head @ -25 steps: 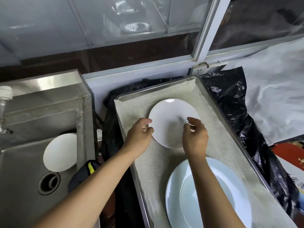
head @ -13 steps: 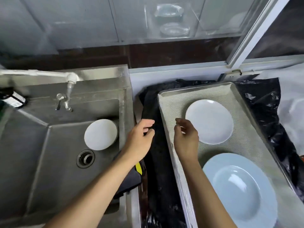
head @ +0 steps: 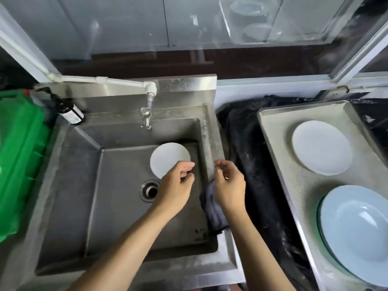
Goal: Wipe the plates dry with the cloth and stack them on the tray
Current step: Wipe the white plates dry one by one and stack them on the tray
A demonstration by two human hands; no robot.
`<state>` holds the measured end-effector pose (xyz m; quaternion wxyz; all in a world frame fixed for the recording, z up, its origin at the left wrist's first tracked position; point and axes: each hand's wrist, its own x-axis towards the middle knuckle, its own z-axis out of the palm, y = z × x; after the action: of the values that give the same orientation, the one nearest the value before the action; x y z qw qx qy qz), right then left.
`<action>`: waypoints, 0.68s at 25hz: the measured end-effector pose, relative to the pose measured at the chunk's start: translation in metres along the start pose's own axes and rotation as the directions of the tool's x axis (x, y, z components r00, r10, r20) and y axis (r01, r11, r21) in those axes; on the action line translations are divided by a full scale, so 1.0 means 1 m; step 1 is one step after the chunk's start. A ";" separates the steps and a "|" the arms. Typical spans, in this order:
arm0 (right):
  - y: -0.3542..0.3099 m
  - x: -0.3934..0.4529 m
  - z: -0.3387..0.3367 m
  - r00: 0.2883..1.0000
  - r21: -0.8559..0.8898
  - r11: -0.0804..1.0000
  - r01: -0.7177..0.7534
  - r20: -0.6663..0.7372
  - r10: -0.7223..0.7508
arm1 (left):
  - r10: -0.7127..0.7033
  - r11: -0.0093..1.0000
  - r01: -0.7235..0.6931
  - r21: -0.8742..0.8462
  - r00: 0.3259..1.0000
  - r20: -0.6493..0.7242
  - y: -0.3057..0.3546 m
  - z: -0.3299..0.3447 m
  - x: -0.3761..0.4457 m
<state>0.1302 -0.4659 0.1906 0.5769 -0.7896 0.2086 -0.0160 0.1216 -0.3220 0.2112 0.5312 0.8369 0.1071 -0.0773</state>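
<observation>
Head view looks down on a steel sink (head: 88, 185) filling the centre and left of the frame, with a lined metal tray (head: 279, 164) along the right edge. By the look of it the task is partly done. On the tray, at lower right, sits a large pale blue plate (head: 357, 232) with what seems to be another rim just under it, so a stack may have begun there, though I cannot tell how many it holds. Above it, at middle right, a smaller white plate (head: 321, 147) lies by itself on the liner, apart from the blue one. One small white plate (head: 168, 158) is left in the sink, leaning against the back right corner of the basin; it likely needs wiping and moving across. The dark grey cloth (head: 212, 208) hangs over the right rim of the sink, near frame centre. The left hand (head: 178, 183) hovers just in front of the sink plate with fingers loosely curled, gripping nothing. The right hand (head: 230, 183) hovers above the cloth, fingers relaxed and half bent, also holding nothing. Judging from this, picking up that last plate and the cloth comes next.
</observation>
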 end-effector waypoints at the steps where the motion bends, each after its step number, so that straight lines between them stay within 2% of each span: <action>1: 0.002 -0.010 0.015 1.000 0.008 1.000 -0.024 0.000 0.024 | -0.008 1.000 0.008 -0.020 1.000 0.015 -0.011 -0.013 -0.002; 9: 0.046 -0.055 0.100 0.993 -0.131 0.986 -0.098 0.056 0.106 | -0.101 0.994 0.103 -0.042 0.994 0.039 -0.108 -0.071 -0.004; 17: 0.102 -0.003 0.156 0.982 -0.201 0.972 -0.124 0.115 0.149 | -0.191 0.981 0.189 -0.035 0.981 -0.042 -0.188 -0.063 0.045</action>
<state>0.1373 -0.3484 0.0459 0.5098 -0.8248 0.2252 0.0952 0.1168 -0.1834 0.0629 0.5318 0.8160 0.1997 -0.1070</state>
